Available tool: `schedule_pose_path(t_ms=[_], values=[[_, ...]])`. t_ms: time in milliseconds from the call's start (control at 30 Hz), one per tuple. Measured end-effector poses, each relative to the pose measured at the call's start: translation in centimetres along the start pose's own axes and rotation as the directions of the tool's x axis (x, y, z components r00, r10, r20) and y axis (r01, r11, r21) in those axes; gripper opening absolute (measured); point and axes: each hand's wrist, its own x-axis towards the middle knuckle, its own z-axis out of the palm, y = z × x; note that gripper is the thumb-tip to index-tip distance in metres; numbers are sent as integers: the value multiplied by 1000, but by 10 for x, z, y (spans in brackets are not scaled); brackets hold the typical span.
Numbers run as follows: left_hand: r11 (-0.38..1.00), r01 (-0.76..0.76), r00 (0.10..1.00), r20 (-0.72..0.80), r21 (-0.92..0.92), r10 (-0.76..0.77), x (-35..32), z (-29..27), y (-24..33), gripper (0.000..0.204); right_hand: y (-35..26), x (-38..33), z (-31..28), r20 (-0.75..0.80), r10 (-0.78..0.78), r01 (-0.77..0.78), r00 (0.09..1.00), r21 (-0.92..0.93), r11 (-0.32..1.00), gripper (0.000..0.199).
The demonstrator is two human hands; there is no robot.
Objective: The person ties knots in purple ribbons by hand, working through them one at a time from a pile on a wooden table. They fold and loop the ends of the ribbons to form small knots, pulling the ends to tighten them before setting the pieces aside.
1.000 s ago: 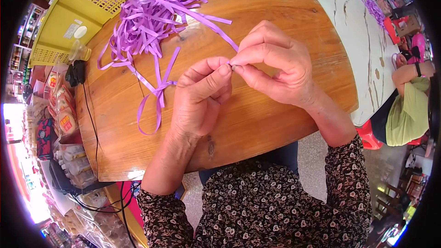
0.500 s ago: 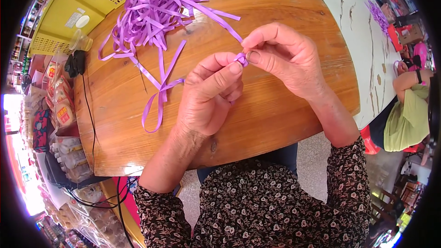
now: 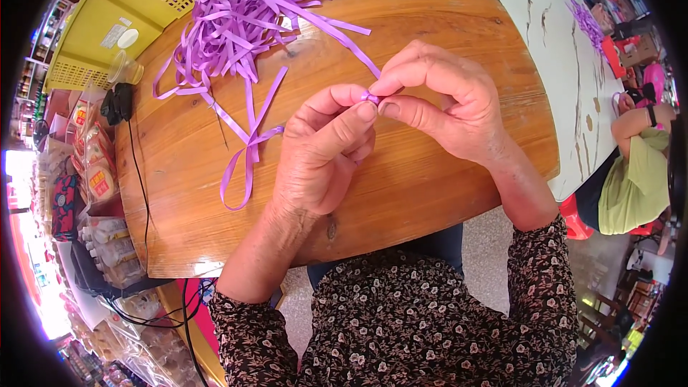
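Between my two hands is a small folded knot of purple ribbon (image 3: 369,97). My left hand (image 3: 326,136) pinches it between thumb and forefinger, the other fingers curled under. From the right, my right hand (image 3: 444,104) closes thumb and forefinger on its other side. A ribbon strand (image 3: 351,44) runs from the far side of the table down to my right fingertips. Another strand (image 3: 251,140) lies looped on the wood left of my left hand, its end passing behind that hand. Much of the knot is hidden by my fingertips.
A big heap of purple ribbon (image 3: 247,18) lies at the far left of the wooden table (image 3: 423,193), beside a yellow crate (image 3: 154,18) and a clear plastic cup (image 3: 127,68). A black cable (image 3: 140,165) crosses the left edge. Another person's arm (image 3: 638,125) shows beyond the white marble table (image 3: 566,100).
My right fingers have shifted slightly on the knot, and less of it shows now. Both hands have moved a little to the left. The heap lies as before.
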Motion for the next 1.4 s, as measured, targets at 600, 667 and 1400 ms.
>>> schedule_pose_path(t_ms=[600, 667, 1400], values=[[998, 59, 995, 78, -4, -58, 1, -4, -1, 12, 8, -7, 7, -17, 170, -149, 985, 398, 905, 13], [997, 40, 999, 33, 60, -42, -1, -2, 0, 13, 6, -8, 9, 11, 219, -200, 976, 453, 869, 12], [980, -31, 993, -104, 198, 52, -4, -2, 3, 9, 8, -3, -1, -5, 67, -65, 998, 171, 983, 25]])
